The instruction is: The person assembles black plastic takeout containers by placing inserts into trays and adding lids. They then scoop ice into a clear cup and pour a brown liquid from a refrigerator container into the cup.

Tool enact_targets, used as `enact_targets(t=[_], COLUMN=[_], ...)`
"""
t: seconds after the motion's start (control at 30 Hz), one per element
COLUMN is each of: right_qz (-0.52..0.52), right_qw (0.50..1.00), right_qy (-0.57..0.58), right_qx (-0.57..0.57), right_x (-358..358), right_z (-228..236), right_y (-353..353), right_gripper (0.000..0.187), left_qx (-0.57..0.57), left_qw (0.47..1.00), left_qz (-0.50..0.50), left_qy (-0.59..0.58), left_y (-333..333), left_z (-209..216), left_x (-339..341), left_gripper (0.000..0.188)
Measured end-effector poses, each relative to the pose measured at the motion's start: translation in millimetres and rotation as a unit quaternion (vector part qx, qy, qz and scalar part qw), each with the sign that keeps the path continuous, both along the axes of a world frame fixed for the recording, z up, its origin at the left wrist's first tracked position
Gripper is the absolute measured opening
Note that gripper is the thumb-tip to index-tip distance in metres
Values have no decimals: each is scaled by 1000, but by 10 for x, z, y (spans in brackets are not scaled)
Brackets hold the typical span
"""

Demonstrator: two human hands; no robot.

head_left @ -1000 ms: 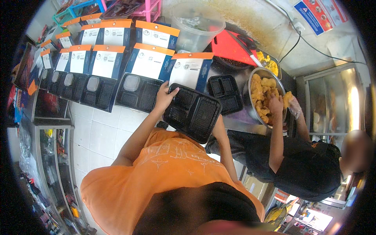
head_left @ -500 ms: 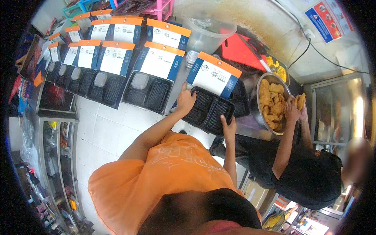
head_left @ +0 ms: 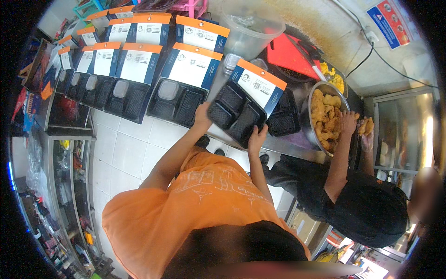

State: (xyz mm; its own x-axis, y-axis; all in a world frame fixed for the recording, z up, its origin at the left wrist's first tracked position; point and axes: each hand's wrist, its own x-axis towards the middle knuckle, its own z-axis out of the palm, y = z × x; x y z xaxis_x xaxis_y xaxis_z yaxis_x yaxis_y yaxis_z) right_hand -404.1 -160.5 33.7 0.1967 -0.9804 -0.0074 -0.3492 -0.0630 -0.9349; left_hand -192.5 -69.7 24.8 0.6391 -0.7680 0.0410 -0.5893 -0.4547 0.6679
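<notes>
A black compartment tray is held between my two hands, tilted, in front of an orange, white and navy card sleeve. My left hand grips its left edge, close to the neighbouring tray. The fingers of my right hand close on its lower right corner. To the left, another black tray holds a small translucent lidded cup and has a card sleeve standing behind it. To the right lies another black tray with its compartments facing up.
A steel bowl of fried pieces stands at right, where a co-worker's hands handle the food. Behind are a red cutting board and a clear plastic tub. Several trays with sleeves line the left. A glass-sided cabinet stands far left.
The tray has shifted left and turned clockwise. My left hand has moved down its left edge, and my right hand has moved left with it. The co-worker's hands have spread apart.
</notes>
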Motion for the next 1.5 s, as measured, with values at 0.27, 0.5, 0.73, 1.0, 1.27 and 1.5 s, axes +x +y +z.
enact_targets(t=[0.27,0.5,0.73,1.0,1.27,1.5], right_qz=[46,40,19,77,232,181], right_qw=[955,908,846,870,850,850], right_qy=[213,353,471,321,394,458], right_qx=[-202,-223,-248,-367,-262,-188], right_x=[-257,-90,-49,544,2316,2425], right_z=[-53,64,31,679,778,690], right_y=[-180,-67,-107,-411,-1284,-1184], right_gripper=[48,69,73,49,67,84], left_qx=[53,157,3,78,71,80], left_qw=[998,976,964,943,948,949], left_qz=[-28,-75,-171,-296,-284,-283], left_qy=[-26,-128,-204,-132,-123,-115], left_y=[82,106,15,-54,-50,11], left_z=[549,488,375,43,43,78], left_x=[-71,-208,-413,-584,-615,-716], left_gripper=[42,56,51,64,64,63])
